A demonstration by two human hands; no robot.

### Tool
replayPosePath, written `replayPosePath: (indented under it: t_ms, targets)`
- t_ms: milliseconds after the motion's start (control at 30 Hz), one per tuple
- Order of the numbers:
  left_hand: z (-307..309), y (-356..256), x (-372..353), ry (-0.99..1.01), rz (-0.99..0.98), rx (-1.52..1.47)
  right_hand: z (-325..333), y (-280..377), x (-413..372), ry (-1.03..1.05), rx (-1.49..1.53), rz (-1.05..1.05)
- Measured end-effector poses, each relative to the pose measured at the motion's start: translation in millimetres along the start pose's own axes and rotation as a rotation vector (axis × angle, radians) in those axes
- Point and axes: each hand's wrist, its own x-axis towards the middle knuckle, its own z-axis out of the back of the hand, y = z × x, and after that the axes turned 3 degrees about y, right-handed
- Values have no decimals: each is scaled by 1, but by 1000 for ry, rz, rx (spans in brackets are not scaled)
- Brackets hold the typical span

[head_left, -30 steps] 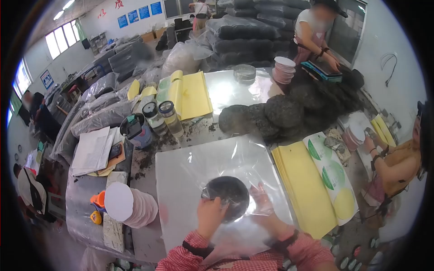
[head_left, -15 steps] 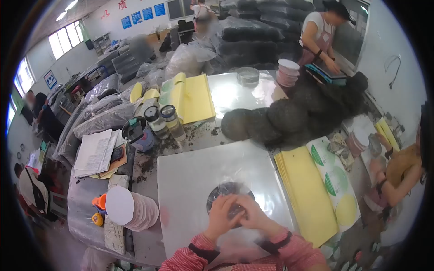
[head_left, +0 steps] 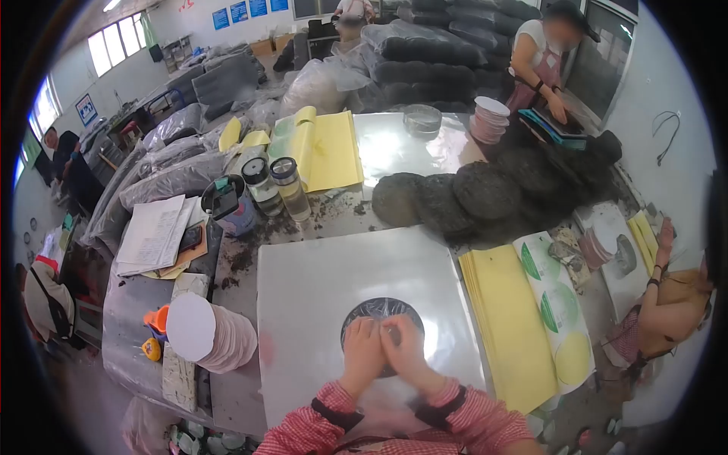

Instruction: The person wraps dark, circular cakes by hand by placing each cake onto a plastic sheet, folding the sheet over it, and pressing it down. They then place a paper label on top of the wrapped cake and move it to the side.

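A round black disc (head_left: 413, 322) lies on the shiny metal sheet (head_left: 303, 288) in front of me. Clear plastic film (head_left: 383, 308) with creases running towards my hands covers its top. My left hand (head_left: 364, 353) rests on the disc's left half, fingers curled in and pressed together. Beside it, touching near the thumbs, my right hand (head_left: 406, 350) is closed over the right half. Both seem to pinch the film at the middle, though the fingertips are partly hidden. My hands cover the disc's near part.
White paper rounds (head_left: 193, 326) are stacked to the left. On the right lie yellow sheets (head_left: 508, 326) and a green-printed sheet (head_left: 557, 303). Dark discs (head_left: 485, 189) lie in a row beyond, near two jars (head_left: 288, 189). Co-workers (head_left: 542, 64) stand at the back and right.
My hands have gone from overlapping at the disc's middle to lying side by side, knuckles up. The co-worker at right has raised a hand. The view has shifted slightly.
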Motion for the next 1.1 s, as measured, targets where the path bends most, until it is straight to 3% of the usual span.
replayPosePath:
  t_ms: [33,100,167,233,333,400,433,467,500,567,667,767,1000,1067,1100]
  targets:
    - [2,-4,-1,4,-7,-1,-4,2,-13,1,-81,237]
    - [12,-3,4,-64,127,-211,11,-9,-13,68,-184,291]
    - [23,-2,3,-53,147,-386,25,-9,-3,213,-486,417]
    - [23,4,0,114,-152,-349,10,-33,8,265,-561,371]
    - [14,4,2,251,-175,-87,25,-39,15,279,-537,378]
    - [10,6,3,338,-197,99,76,-30,7,32,-431,517]
    - [10,3,6,349,-216,76,117,-19,4,-28,-599,504]
    - [13,-1,7,328,-180,65,159,-59,-6,-167,-618,339]
    - [14,-5,7,312,-145,53,204,-86,-15,-253,-841,334]
    - [13,-6,8,327,-153,20,284,-126,-42,-327,-1165,289]
    - [13,-4,8,352,-138,45,332,-138,-58,-340,-1432,317]
    - [17,-8,10,367,-142,67,340,-151,-47,-282,-1410,378]
    - [17,-9,9,374,-154,82,347,-166,-42,-303,-1362,282]
    - [16,-12,11,371,-152,70,380,-171,-36,-641,-786,-208]
    - [19,-10,10,384,-145,66,424,-207,-35,-874,-661,-221]
